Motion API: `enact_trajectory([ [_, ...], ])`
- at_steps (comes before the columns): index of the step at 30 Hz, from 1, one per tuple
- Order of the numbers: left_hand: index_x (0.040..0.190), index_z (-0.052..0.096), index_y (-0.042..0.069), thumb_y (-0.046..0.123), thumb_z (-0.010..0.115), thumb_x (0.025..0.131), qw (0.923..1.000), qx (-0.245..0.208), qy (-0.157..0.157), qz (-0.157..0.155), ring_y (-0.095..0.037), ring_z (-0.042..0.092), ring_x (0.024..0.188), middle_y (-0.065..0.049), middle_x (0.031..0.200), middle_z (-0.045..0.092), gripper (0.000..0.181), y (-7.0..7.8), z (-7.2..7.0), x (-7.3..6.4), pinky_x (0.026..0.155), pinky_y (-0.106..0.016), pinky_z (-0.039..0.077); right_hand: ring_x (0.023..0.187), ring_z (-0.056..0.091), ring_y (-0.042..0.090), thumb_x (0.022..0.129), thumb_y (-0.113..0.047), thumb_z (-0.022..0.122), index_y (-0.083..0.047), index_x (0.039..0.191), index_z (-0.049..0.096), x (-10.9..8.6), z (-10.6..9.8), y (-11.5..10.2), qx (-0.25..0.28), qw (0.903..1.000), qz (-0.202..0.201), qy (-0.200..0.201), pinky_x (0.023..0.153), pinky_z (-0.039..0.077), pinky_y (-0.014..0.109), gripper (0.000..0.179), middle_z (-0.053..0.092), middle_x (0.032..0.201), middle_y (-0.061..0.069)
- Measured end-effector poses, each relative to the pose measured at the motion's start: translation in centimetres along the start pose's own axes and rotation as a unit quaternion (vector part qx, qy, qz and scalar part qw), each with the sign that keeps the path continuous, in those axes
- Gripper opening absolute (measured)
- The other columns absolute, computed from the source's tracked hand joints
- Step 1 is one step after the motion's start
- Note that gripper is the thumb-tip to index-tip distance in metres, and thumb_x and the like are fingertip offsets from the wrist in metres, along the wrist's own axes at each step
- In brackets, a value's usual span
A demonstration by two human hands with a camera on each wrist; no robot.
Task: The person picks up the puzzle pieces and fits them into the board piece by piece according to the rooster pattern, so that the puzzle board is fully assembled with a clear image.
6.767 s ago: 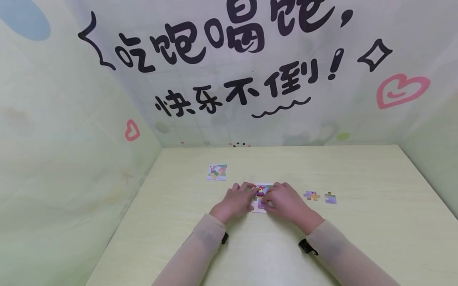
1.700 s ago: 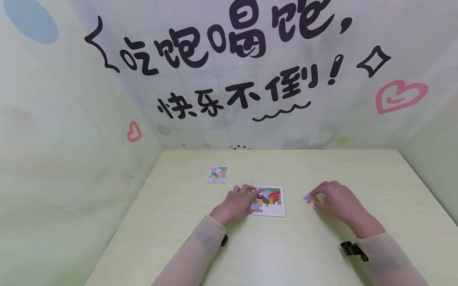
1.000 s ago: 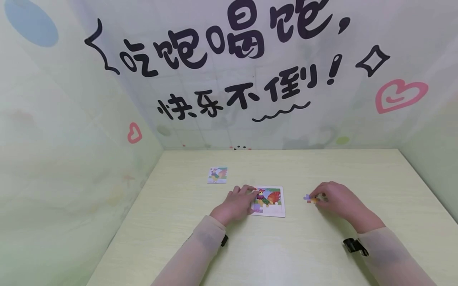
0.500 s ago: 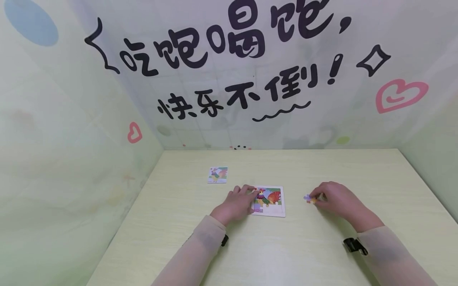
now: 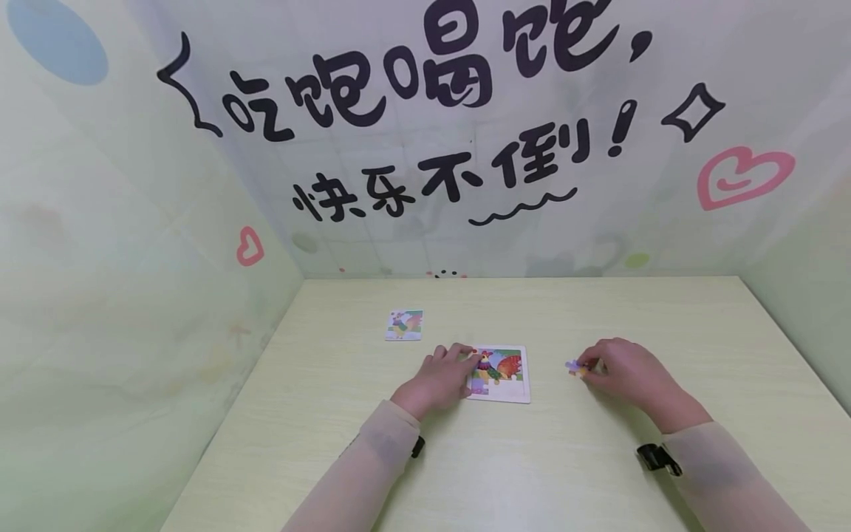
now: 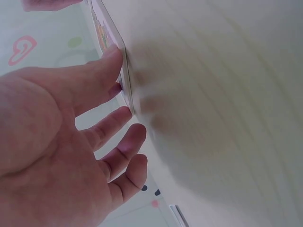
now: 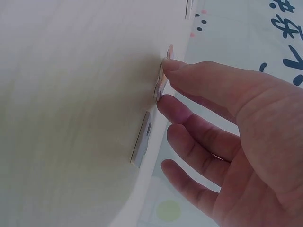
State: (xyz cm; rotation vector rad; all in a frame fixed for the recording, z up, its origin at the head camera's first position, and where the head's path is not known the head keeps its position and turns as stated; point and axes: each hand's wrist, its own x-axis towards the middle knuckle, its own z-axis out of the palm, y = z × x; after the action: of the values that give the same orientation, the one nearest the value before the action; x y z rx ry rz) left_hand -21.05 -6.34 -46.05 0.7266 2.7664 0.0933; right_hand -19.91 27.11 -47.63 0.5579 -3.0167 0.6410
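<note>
A white-framed jigsaw board lies mid-table, its picture a rooster with a red tail. A white area shows at its lower right. My left hand holds the board's left side, the thumb on the near edge and the index finger toward the far corner. To the right of the board, my right hand pinches a purple-and-orange puzzle piece between thumb and index finger. The other right fingers stay loosely bent. A second puzzle piece lies flat on the table beside them; the right hand hides it in the head view.
A small card with a paler print of the rooster lies farther back, left of the board. The pale wooden table meets a printed fabric backdrop at its back edge and side cloths left and right.
Earlier both hands were over the board; my right hand has since moved right to the loose pieces. Over the last second its pinched piece has turned slightly. The left hand has stayed put.
</note>
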Motion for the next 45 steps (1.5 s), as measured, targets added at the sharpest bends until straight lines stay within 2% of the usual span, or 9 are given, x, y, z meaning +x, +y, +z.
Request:
enact_trajectory([
  [6,0.16,0.042,0.024,0.031,0.066,0.102,1.0,0.003,0.002,-0.001,-0.027,0.04,0.135,0.0,0.165,0.035,0.063,-0.1,0.2,0.2,0.107,-0.043,0.04,0.071,0.054,0.008,0.085,-0.019,0.082,-0.014,0.098,0.081,0.0,0.0,-0.2,-0.005,1.0,0.006,-0.003,0.066,0.046,0.031,0.014,0.07,0.084,-0.009],
  [12,0.159,0.042,0.024,0.03,0.066,0.102,1.0,-0.001,0.001,-0.001,-0.028,0.04,0.135,0.0,0.165,0.036,0.063,-0.1,0.3,0.2,0.108,-0.044,0.04,0.078,0.058,0.013,0.083,-0.019,0.085,-0.014,0.101,0.081,0.2,-0.6,-0.1,0.006,0.9999,-0.013,0.007,0.071,0.05,0.035,0.019,0.074,0.095,-0.003],
  [16,0.159,0.043,0.024,0.03,0.066,0.102,1.0,-0.002,0.002,-0.001,-0.028,0.041,0.135,-0.001,0.164,0.036,0.062,-0.2,0.3,0.3,0.108,-0.044,0.041,0.087,0.063,0.017,0.082,-0.013,0.085,-0.011,0.104,0.08,0.3,-0.9,0.2,0.028,0.9992,-0.025,-0.012,0.079,0.055,0.04,0.022,0.076,0.103,0.0],
  [22,0.159,0.043,0.024,0.03,0.067,0.101,1.0,-0.004,0.0,-0.002,-0.028,0.04,0.136,-0.001,0.164,0.036,0.063,-0.2,0.1,0.4,0.108,-0.045,0.041,0.092,0.065,0.02,0.084,-0.008,0.083,-0.012,0.106,0.079,0.6,-1.1,0.4,0.046,0.9978,-0.034,-0.031,0.082,0.056,0.041,0.023,0.076,0.108,0.001],
  [28,0.159,0.043,0.024,0.029,0.067,0.101,1.0,-0.008,0.0,-0.001,-0.028,0.04,0.136,0.0,0.164,0.036,0.063,-0.1,0.0,0.5,0.108,-0.045,0.041,0.087,0.063,0.016,0.083,-0.005,0.083,-0.011,0.105,0.079,0.9,-1.0,0.3,0.057,0.9968,-0.045,-0.035,0.075,0.055,0.032,0.022,0.076,0.105,0.0],
  [34,0.159,0.043,0.024,0.029,0.067,0.101,0.9999,-0.01,0.002,0.001,-0.029,0.041,0.136,-0.001,0.164,0.037,0.062,-0.2,0.1,0.5,0.108,-0.046,0.041,0.078,0.055,0.01,0.083,-0.006,0.083,-0.011,0.104,0.079,1.0,-0.7,0.0,0.059,0.9973,-0.027,-0.034,0.066,0.047,0.024,0.021,0.074,0.097,-0.003],
  [41,0.16,0.042,0.024,0.029,0.066,0.102,0.9999,-0.012,0.001,0.002,-0.029,0.04,0.137,-0.001,0.165,0.036,0.063,-0.2,0.2,0.5,0.109,-0.046,0.04,0.07,0.05,0.008,0.083,-0.012,0.083,-0.008,0.106,0.078,0.8,-0.6,-0.4,0.036,0.9981,-0.005,-0.05,0.061,0.043,0.025,0.023,0.068,0.084,-0.007],
  [45,0.161,0.039,0.024,0.03,0.065,0.102,0.9999,-0.011,-0.001,0.0,-0.029,0.039,0.138,-0.001,0.166,0.034,0.064,-0.2,0.2,0.3,0.109,-0.046,0.04,0.074,0.054,0.01,0.083,-0.017,0.084,-0.009,0.109,0.079,1.1,-0.4,-0.5,0.02,0.999,-0.005,-0.04,0.066,0.047,0.029,0.028,0.07,0.089,-0.005],
])
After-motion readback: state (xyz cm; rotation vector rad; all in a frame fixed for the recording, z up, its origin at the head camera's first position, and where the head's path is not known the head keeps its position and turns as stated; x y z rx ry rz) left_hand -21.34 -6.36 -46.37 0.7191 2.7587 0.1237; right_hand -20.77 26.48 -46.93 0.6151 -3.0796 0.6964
